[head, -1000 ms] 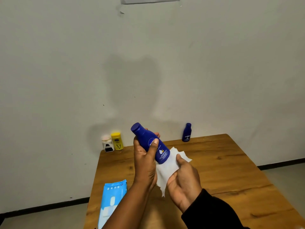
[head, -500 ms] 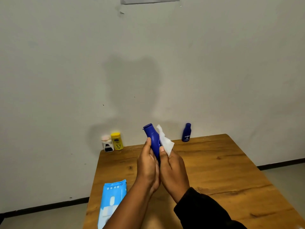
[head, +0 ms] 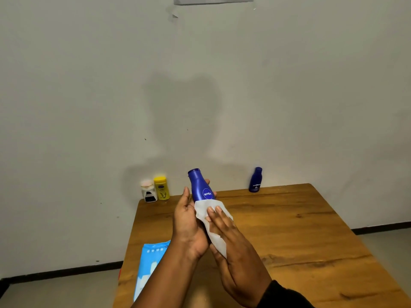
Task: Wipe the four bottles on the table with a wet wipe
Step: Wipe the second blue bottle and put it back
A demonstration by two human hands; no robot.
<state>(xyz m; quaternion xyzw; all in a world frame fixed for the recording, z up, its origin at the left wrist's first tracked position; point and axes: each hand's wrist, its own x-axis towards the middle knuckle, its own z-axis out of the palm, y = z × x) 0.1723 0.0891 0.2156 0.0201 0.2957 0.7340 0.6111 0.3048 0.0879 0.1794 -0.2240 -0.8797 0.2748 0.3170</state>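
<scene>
My left hand (head: 188, 223) grips a blue lotion bottle (head: 200, 185) upright above the wooden table (head: 289, 230), its cap pointing up. A white wet wipe (head: 211, 221) covers the bottle's lower half. My right hand (head: 231, 238) presses the wipe against the bottle with straight fingers. Three more bottles stand at the table's far edge by the wall: a white one with a pale cap (head: 148, 191), a yellow one (head: 161, 188) beside it, and a small blue one (head: 255, 180) to the right.
A light blue pack of wet wipes (head: 151, 261) lies at the table's near left, partly behind my left forearm. The grey wall rises right behind the table. Floor shows on both sides of the table.
The bottle has turned so its label faces me. My right hand slid the wipe down from beside the neck to the lower body and flattened over it.
</scene>
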